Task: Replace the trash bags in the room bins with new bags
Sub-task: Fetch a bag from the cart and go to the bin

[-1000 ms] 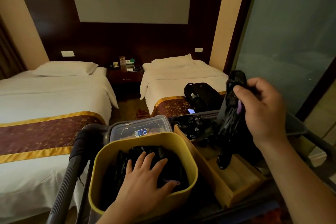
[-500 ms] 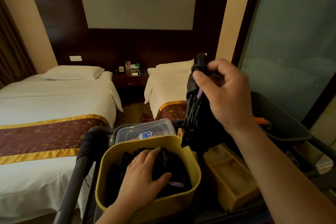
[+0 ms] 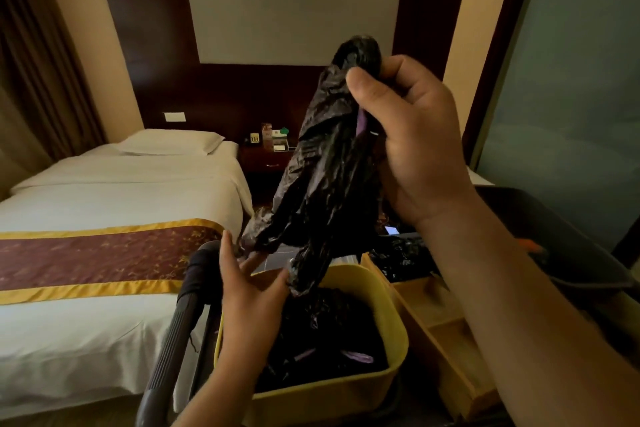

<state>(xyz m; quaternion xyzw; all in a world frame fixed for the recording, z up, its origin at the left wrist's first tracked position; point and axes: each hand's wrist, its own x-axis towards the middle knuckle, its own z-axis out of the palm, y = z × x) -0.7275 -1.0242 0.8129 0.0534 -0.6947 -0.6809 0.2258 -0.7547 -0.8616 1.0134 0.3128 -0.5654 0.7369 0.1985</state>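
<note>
Right hand (image 3: 415, 149) grips one black bag (image 3: 322, 177); left hand (image 3: 249, 295), spread, touches it above one yellow bin (image 3: 329, 399).

Single head-worn wide-angle view (edges bow a bit), facing forward and tilted down. Yellow bin (image 3: 394, 333) is very near at bottom centre, seen from above into its mouth. Bed (image 3: 121, 191) lies left of and beyond the bin, wall panel (image 3: 294, 10) far behind it, glass partition (image 3: 571, 114) to its right.

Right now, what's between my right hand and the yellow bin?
Head view: the black trash bag hangs from the right hand down to the yellow bin, left hand at its lower end.
</note>
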